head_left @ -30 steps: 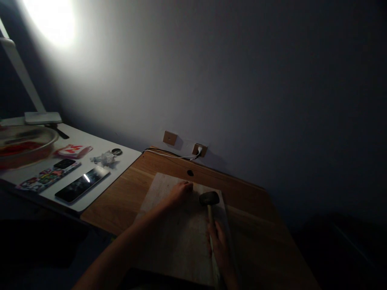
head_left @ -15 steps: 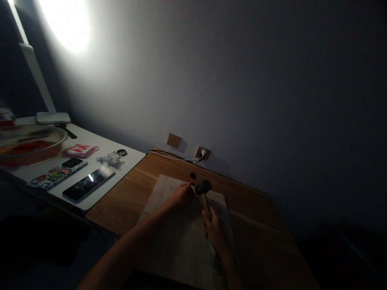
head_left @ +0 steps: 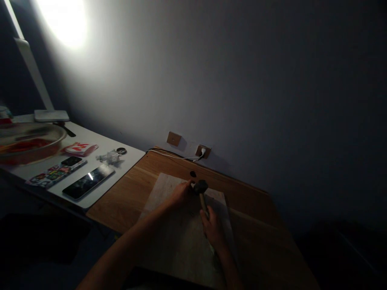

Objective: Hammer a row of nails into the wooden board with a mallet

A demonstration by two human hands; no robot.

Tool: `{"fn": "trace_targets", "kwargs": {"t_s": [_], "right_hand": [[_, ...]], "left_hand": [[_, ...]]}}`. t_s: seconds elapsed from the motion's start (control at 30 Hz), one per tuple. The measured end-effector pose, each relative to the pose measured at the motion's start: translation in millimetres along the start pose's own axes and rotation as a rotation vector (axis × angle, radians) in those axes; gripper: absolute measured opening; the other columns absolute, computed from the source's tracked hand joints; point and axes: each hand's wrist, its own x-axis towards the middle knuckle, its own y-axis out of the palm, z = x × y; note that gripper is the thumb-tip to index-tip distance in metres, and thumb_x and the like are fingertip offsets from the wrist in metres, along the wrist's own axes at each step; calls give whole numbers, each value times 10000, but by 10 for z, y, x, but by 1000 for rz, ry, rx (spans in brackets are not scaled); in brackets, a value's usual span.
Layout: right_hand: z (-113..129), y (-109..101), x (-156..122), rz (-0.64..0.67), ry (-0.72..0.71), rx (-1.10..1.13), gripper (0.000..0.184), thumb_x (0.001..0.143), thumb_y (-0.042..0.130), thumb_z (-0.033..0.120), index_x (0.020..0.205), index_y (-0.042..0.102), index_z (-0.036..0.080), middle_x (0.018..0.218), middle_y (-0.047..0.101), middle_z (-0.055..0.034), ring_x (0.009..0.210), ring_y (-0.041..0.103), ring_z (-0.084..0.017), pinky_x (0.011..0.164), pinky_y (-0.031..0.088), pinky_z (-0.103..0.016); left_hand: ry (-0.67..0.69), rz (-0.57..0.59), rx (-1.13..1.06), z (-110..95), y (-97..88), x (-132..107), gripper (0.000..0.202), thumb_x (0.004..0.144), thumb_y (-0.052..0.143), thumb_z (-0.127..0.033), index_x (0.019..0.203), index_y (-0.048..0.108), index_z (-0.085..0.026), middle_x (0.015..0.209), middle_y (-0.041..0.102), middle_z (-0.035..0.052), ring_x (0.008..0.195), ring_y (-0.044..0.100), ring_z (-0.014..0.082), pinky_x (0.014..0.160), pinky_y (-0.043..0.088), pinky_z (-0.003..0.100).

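My right hand (head_left: 212, 228) is wrapped round the handle of a mallet (head_left: 200, 187) with a dark head. That head hangs close to the fingertips of my left hand (head_left: 182, 192), near the far edge of a pale wooden board (head_left: 175, 237). The left fingers are pinched together at the board's far side; what they hold, if anything, is too small and dark to make out. The board lies flat on a brown wooden table (head_left: 127, 197), and both forearms reach across it.
On the white table (head_left: 127, 167) at left are a phone (head_left: 89, 182), a patterned case (head_left: 57, 174), crumpled plastic (head_left: 109, 157), a red-and-white packet (head_left: 80, 148), a large bowl (head_left: 57, 141) and a lamp (head_left: 51, 115). Cables run to a wall socket (head_left: 203, 151) behind the brown table.
The mallet head has shifted slightly left, nearer my left fingertips, and my right hand moved with it. My left hand stays in nearly the same place. The view has shifted slightly.
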Motion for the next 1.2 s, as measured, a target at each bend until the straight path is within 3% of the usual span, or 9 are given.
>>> {"fn": "trace_targets", "kwargs": {"t_s": [0.13,0.27,0.33,0.5,0.63,0.83,0.93,1.07,1.2], "right_hand": [[-35,-49,-106,44,95,134,659,755,619,760,1096,656,197,606,590,21,513,568,-171,432,407,-252],[-157,-135,-355,61,207,244,737,721,632,786,1143,603,183,533,463,96,379,416,-105,350,296,-213],[-216,-184,-472,34,270,283,783,681,655,801,1160,584,187,542,460,102,379,412,-100,345,296,-206],[-223,-281,-585,28,300,341,681,666,702,773,1049,622,216,585,509,70,437,471,-111,369,341,-209],[-145,-287,-577,20,334,369,700,649,681,806,1021,613,217,598,495,75,424,446,-103,361,337,-213],[-87,-278,-584,13,347,395,673,624,698,803,960,608,228,581,519,67,422,463,-112,363,345,-217],[-85,-271,-583,18,367,402,718,594,695,826,991,597,236,584,519,71,408,447,-106,351,341,-220],[-109,-252,-575,-7,384,400,810,562,696,850,1073,574,233,588,517,80,401,447,-106,335,338,-216],[-132,-251,-572,43,292,396,675,655,660,838,902,579,215,564,478,88,382,396,-72,331,312,-189]], "left_hand": [[-7,34,-31,-14,-27,18,489,807,607,-126,1293,559,-139,956,731,88,839,671,216,738,493,303],[42,68,53,-55,-136,-37,445,776,614,-101,1216,595,-162,1115,671,84,884,651,179,780,504,279],[138,165,119,-132,-231,-118,356,781,649,-154,1136,634,-186,1147,635,75,879,638,171,777,504,271],[444,526,346,-436,-423,-324,59,814,633,-170,861,662,-189,864,647,58,827,611,214,783,497,307],[412,524,417,-575,-434,-371,73,840,601,-155,889,653,-168,846,664,62,754,622,202,705,486,293],[350,558,284,-534,-410,-366,147,795,627,-113,906,696,-180,875,686,46,774,649,181,705,486,254],[281,513,139,-452,-457,-316,298,763,622,-78,1011,733,-200,923,694,33,787,657,155,719,486,224],[89,242,58,-294,-495,-155,359,753,588,-47,1044,737,-194,920,708,18,782,660,132,730,482,206],[-48,47,133,-162,-445,-37,314,762,573,-38,977,740,-194,904,733,17,814,669,139,764,500,215]]}}
